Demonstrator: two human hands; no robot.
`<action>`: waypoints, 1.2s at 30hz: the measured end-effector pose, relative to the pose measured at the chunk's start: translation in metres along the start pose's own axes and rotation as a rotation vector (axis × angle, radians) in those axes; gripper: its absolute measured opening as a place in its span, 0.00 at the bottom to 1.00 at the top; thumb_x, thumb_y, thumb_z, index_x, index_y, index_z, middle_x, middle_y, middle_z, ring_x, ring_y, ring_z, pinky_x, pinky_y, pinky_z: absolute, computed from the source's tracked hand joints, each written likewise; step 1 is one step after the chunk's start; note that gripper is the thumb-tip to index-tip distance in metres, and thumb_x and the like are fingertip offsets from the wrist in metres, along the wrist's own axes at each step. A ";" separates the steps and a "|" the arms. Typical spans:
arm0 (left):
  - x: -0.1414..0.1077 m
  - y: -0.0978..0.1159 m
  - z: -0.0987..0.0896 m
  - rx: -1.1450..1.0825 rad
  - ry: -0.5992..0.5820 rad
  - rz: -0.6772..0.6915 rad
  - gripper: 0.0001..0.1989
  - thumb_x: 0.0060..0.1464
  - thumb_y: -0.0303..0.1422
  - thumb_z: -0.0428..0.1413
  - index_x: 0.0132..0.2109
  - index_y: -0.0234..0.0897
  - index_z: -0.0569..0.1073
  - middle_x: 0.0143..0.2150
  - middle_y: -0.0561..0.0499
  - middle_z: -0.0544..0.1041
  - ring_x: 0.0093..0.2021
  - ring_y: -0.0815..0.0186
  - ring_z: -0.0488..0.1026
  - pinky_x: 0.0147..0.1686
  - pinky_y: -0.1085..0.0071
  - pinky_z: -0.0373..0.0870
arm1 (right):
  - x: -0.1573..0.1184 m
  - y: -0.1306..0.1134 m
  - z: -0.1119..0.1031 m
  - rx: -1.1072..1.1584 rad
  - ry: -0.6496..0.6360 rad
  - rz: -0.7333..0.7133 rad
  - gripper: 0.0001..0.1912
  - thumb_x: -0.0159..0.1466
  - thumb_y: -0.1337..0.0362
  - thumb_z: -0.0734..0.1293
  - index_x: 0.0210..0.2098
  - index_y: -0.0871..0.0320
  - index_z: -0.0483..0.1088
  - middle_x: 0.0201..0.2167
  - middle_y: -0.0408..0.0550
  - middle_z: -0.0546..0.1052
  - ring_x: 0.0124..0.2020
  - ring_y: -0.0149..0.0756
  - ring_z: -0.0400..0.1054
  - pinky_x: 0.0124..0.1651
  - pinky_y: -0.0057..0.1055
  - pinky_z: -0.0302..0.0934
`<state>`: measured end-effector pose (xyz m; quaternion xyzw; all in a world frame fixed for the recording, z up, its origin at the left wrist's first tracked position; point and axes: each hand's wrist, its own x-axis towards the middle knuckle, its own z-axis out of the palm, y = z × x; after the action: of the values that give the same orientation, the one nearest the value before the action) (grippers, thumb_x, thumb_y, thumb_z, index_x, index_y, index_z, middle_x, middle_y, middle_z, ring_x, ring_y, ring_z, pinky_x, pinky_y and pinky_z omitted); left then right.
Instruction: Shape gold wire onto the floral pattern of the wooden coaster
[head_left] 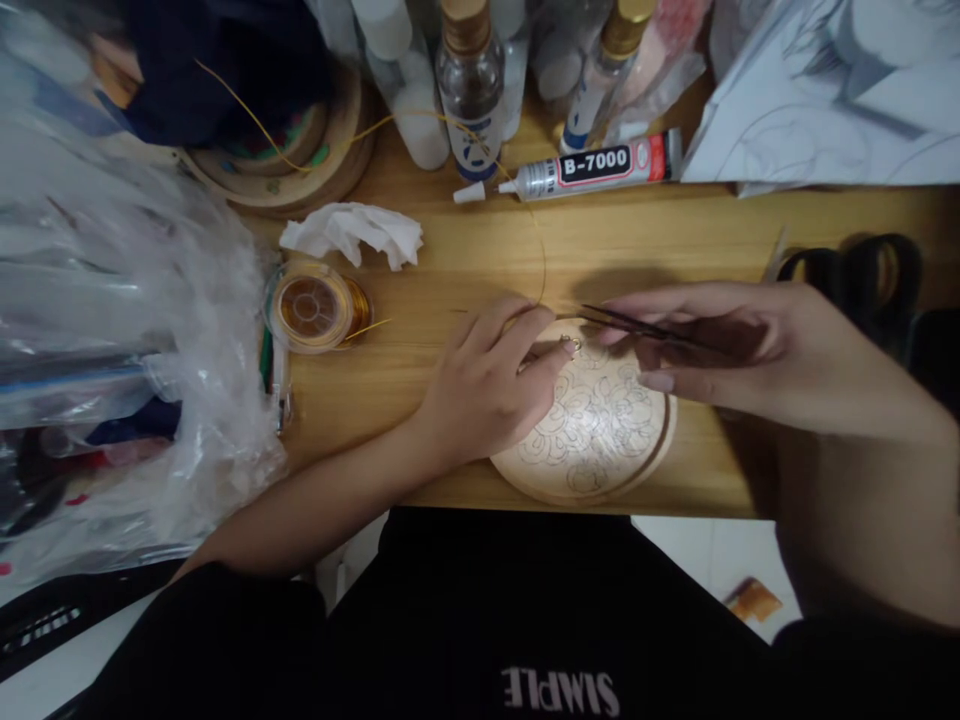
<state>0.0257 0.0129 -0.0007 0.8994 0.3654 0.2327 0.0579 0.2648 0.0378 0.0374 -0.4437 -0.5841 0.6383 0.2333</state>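
A round pale wooden disc (592, 430) with a line-drawn floral pattern lies at the table's front edge. My left hand (499, 375) rests over its upper left part, fingers bent, with the thumb tip against a small gold wire coil (571, 345) on the disc. Between the thumb and fingers of my right hand (720, 345) are dark tweezers (637, 325), their tips pointing left just above the disc's upper edge. A thin golden wire (543, 250) rises from near my left fingertips and curves away to the upper left.
A spool of golden wire (315, 307) and crumpled tissue (356, 232) lie to the left, beside plastic bags (142, 270). Behind are a B-7000 glue tube (596, 168), bottles (471, 90) and a round wooden stand (341, 150). Black scissors handles (889, 265) lie at right.
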 end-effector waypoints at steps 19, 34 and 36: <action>0.000 0.001 -0.001 -0.014 -0.022 -0.017 0.09 0.62 0.27 0.53 0.47 0.34 0.75 0.50 0.42 0.76 0.52 0.56 0.72 0.49 0.58 0.73 | 0.000 0.009 0.011 -0.397 0.370 -0.170 0.14 0.65 0.61 0.66 0.50 0.48 0.75 0.34 0.41 0.77 0.31 0.27 0.70 0.34 0.26 0.64; 0.001 -0.001 0.000 -0.044 0.085 0.016 0.08 0.57 0.24 0.55 0.42 0.31 0.77 0.47 0.41 0.78 0.48 0.53 0.74 0.46 0.56 0.75 | 0.007 -0.002 0.010 0.220 0.400 -0.137 0.11 0.60 0.71 0.65 0.34 0.56 0.80 0.25 0.45 0.78 0.24 0.31 0.71 0.25 0.29 0.63; 0.001 -0.001 0.000 -0.033 0.090 0.016 0.07 0.57 0.24 0.55 0.42 0.31 0.76 0.47 0.42 0.78 0.48 0.53 0.74 0.45 0.56 0.75 | 0.007 -0.004 0.009 0.268 0.336 -0.137 0.10 0.60 0.67 0.65 0.34 0.55 0.80 0.26 0.46 0.79 0.26 0.35 0.74 0.26 0.31 0.65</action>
<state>0.0260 0.0144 -0.0001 0.8898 0.3567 0.2796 0.0544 0.2526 0.0393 0.0385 -0.4681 -0.4760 0.6100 0.4268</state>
